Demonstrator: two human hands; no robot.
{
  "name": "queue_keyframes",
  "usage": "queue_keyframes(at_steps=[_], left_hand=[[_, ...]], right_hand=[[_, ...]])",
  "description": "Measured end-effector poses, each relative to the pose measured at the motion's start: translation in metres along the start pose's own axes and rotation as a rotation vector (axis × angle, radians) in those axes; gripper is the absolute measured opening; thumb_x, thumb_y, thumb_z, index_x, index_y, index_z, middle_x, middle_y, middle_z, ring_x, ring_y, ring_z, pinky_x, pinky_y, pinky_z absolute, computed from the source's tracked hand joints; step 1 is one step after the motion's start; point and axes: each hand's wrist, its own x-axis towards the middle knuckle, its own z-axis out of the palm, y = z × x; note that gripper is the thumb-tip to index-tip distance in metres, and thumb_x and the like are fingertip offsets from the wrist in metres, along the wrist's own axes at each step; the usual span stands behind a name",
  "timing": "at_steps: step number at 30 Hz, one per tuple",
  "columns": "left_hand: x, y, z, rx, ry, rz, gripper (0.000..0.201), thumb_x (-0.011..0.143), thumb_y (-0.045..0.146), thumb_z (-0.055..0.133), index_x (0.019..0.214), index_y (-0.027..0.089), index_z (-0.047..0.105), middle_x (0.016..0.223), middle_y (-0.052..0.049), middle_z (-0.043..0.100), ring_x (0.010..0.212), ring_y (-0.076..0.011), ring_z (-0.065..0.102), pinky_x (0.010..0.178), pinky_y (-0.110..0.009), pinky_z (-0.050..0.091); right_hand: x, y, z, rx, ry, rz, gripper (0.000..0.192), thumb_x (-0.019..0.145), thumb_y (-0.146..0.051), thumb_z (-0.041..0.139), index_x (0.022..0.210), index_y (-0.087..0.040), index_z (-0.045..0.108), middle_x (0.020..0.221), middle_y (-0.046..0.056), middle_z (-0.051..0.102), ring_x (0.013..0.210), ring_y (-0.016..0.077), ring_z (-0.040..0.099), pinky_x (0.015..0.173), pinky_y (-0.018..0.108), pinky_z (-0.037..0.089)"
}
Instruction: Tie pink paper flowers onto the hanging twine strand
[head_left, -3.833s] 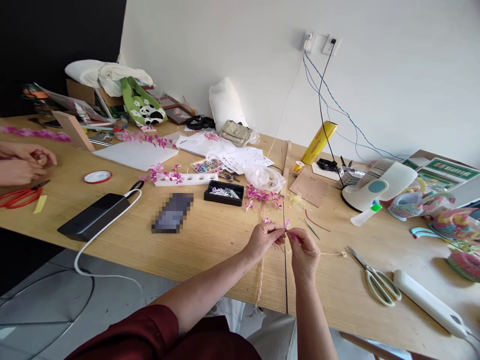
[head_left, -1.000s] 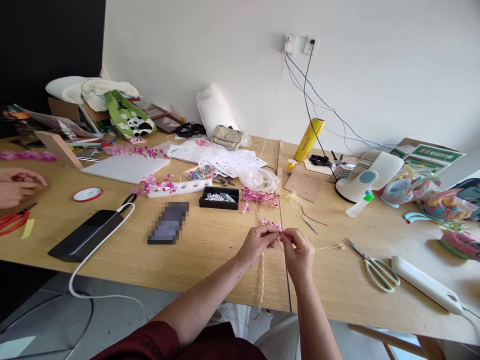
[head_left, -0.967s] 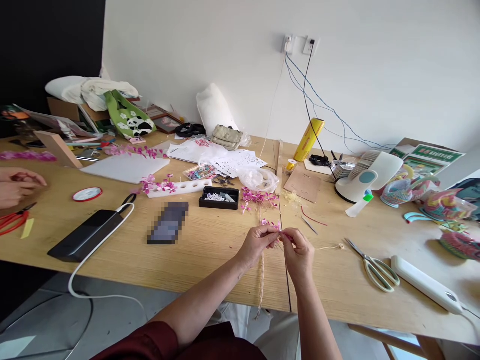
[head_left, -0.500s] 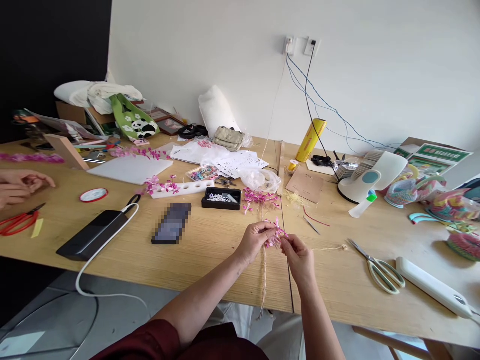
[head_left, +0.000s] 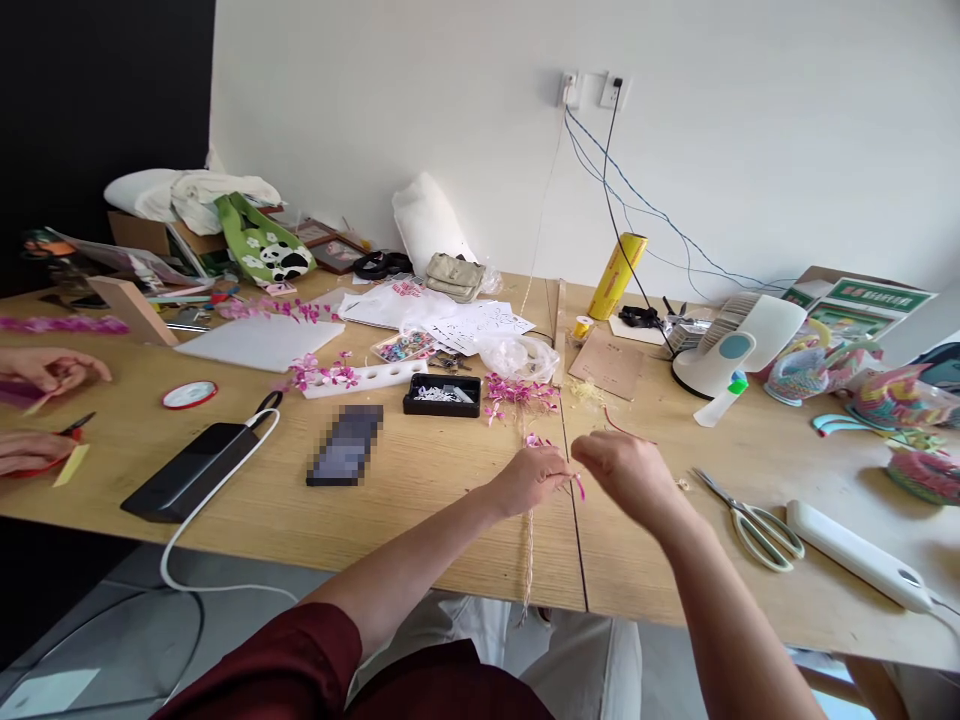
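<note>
My left hand (head_left: 531,478) is closed in a pinch on small pink artificial flowers (head_left: 537,441), just above the table's front part. A magenta tip (head_left: 581,487) sticks out past its fingertips. My right hand (head_left: 626,468) is curled shut just to the right, its back turned up. Whatever it pinches, if anything, is hidden behind the knuckles. Beneath my left hand a pale twisted cord (head_left: 529,560) runs down over the table's front edge. Behind both hands lies a cluster of pink flowers (head_left: 521,391) with stringy stems.
Scissors (head_left: 759,525) and a white elongated device (head_left: 855,555) lie right. A black tray (head_left: 442,408) of small white pieces, a phone (head_left: 345,447) and a black power bank (head_left: 196,470) are left. A co-worker's hands (head_left: 60,375) are at far left. A white fan (head_left: 739,345) stands behind.
My right hand has come away from the flowers, moving up and right and turning back-up. My left hand still pinches them. A co-worker's hand now reaches onto the red-handled scissors.
</note>
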Motion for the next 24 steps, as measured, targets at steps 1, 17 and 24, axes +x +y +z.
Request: queue_keyframes(at_steps=[1,17,24], left_hand=[[0.0,0.003,0.001,-0.071,-0.027,-0.006,0.015,0.078,0.023,0.054,0.074,0.014,0.066,0.071,-0.005,0.06,0.067,-0.0126,0.052,0.066,-0.025,0.042],[0.003,-0.025,-0.001,0.253,0.281,-0.086,0.019,0.08,0.019,0.048,0.07,0.015,0.063,0.07,-0.004,0.056,0.069,-0.0131,0.051,0.066,-0.024,0.04],[0.004,-0.013,-0.002,0.173,-0.133,0.104,0.021,0.083,0.021,0.046,0.075,0.016,0.064,0.074,-0.006,0.057,0.072,-0.014,0.052,0.07,-0.026,0.04]], right_hand=[[0.004,0.011,0.0,0.139,-0.009,-0.018,0.018,0.08,-0.023,0.046,0.066,-0.02,0.057,0.062,-0.001,0.055,0.057,0.0112,0.046,0.052,0.021,0.029],[-0.03,-0.024,0.072,-0.043,0.107,0.15,0.02,0.084,-0.019,0.037,0.071,-0.019,0.053,0.055,0.0,0.053,0.047,0.0114,0.045,0.046,0.022,0.02],[-0.003,0.012,0.008,0.074,-0.033,-0.013,0.021,0.082,-0.024,0.044,0.063,-0.02,0.053,0.056,-0.001,0.052,0.055,0.0114,0.045,0.051,0.022,0.026]])
